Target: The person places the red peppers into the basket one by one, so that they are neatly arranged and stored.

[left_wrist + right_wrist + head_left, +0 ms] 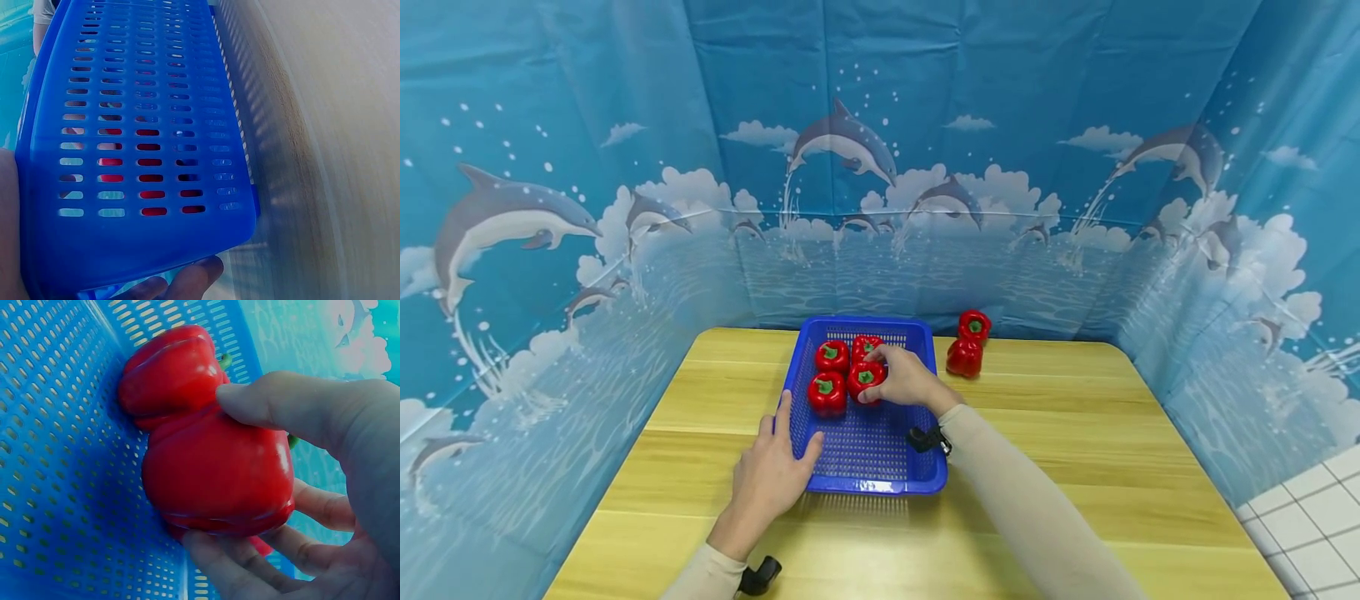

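A blue perforated basket (880, 467) sits on the wooden table. Several red bell peppers lie in its far left part. My right hand (871, 377) grips one red pepper (859, 383) there, thumb on top and fingers underneath. In the right wrist view that held pepper (187, 462) rests against the basket floor, with a second pepper (169, 375) just behind it. My left hand (800, 421) holds the basket's near left corner, thumb inside the rim and index finger along the outer wall. Its fingers (187, 282) show beside the basket wall (144, 81).
Two more red peppers (973, 325) (964, 357) stand on the table (1075, 433) just right of the basket's far corner. A blue dolphin-print curtain (880, 167) encloses the table on three sides. White tiled floor (1315, 517) shows at the lower right.
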The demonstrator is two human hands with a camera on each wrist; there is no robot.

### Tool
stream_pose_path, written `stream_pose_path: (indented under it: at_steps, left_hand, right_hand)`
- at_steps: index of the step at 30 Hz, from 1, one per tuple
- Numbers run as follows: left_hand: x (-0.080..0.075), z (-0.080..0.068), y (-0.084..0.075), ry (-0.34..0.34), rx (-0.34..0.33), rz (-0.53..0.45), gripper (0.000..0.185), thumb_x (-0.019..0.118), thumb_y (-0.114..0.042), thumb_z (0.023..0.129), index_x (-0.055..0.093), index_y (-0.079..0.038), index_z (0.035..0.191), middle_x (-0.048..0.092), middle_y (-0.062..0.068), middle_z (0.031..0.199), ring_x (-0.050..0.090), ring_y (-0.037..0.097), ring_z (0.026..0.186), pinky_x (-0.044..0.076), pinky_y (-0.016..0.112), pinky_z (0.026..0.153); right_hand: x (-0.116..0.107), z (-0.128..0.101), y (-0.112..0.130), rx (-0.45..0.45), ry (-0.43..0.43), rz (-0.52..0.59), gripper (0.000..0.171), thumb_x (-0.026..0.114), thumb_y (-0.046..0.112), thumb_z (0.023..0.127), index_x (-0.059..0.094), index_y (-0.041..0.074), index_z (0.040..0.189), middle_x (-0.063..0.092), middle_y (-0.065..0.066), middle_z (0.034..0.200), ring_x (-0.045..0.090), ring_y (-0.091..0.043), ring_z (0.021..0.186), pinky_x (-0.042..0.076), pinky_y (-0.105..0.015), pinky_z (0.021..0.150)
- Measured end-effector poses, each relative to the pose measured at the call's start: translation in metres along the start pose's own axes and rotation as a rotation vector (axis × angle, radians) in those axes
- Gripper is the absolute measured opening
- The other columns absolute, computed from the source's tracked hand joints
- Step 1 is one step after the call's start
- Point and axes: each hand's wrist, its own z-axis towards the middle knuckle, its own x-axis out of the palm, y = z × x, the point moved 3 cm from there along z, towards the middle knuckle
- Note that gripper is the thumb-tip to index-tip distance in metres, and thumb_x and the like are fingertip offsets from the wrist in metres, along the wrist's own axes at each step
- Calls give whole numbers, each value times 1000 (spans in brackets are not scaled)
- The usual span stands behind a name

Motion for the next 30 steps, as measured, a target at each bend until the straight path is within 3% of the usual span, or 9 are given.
stream_pose_path:
  at_steps: [6, 10, 13, 16, 21, 30]
  left_hand:
    - [0, 0, 0, -2, 2, -4, 99, 70, -57, 113, 23, -12, 187, 61, 34, 161, 64, 32, 70, 60, 43, 58]
    - [0, -1, -1, 1, 1, 0, 99, 70, -57, 113, 23, -13, 188, 61, 33, 161, 66, 33, 71, 61, 45, 58]
    - [1, 0, 0, 2, 1, 1, 98, 70, -56, 113, 23, -13, 188, 61, 33, 161, 67, 33, 72, 61, 44, 58]
    - [1, 0, 0, -1, 4, 0, 98, 70, -56, 113, 23, -14, 188, 61, 34, 161, 66, 32, 71, 60, 43, 57]
    - [1, -1, 0, -3, 0, -1, 98, 70, -58, 113, 24, -13, 188, 62, 33, 159, 64, 31, 68, 58, 42, 56]
    - [0, 0, -1, 2, -1, 2, 99, 69, -58, 113, 22, -14, 188, 60, 34, 161, 66, 32, 71, 58, 41, 56]
  right_hand:
    - [6, 1, -5, 13, 12, 7, 67, 104, 28, 90, 73, 7, 146, 74, -16, 151, 70, -34, 134, 64, -56, 116]
    - [9, -1, -6, 5, 30, 33, 56, 103, 22, 91, 75, 7, 138, 74, -21, 146, 81, -27, 104, 72, -46, 95]
    - [11, -1, -6, -2, 37, 46, 48, 102, 18, 92, 75, 7, 131, 74, -23, 141, 83, -25, 79, 72, -39, 80]
    - [11, -1, -7, -4, 21, 2, 45, 103, 19, 90, 76, 9, 125, 76, -19, 135, 79, -22, 92, 70, -40, 89]
    - [14, -3, -7, -21, -7, -39, 45, 106, 17, 86, 77, 10, 120, 76, -17, 130, 67, -32, 124, 64, -53, 111]
    - [9, -6, -3, -16, -12, -52, 50, 106, 17, 87, 77, 12, 128, 75, -18, 136, 65, -34, 130, 63, -56, 115]
